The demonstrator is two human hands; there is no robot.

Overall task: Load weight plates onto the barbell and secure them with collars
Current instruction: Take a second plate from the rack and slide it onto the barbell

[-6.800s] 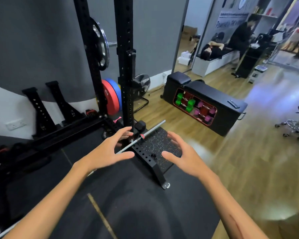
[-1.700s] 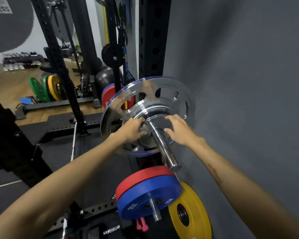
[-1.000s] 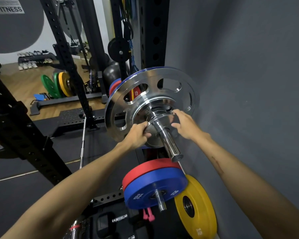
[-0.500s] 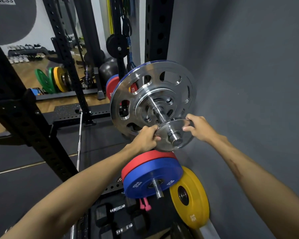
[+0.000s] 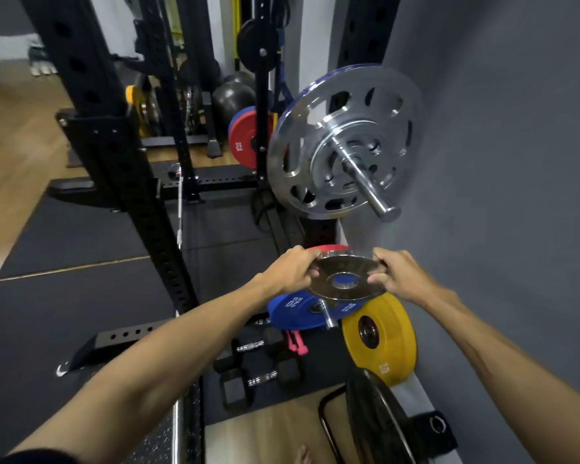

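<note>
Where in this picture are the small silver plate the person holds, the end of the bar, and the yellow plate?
small silver plate [image 5: 344,274]: head view, on its flat face, just above the centre hole.
bar end [image 5: 384,207]: head view, on the sleeve's tip.
yellow plate [image 5: 390,333]: head view, on its yellow face.

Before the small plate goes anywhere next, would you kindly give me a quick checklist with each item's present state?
1. Both-hand grip: left hand and right hand hold the small chrome plate at opposite edges: ok.
2. Plate free of the barbell sleeve: ok.
3. Large chrome plate seated on the sleeve: ok.
4. Collar fitted: none visible, not ok.
5. Sleeve tip clears the grey wall: cannot tell.
</note>
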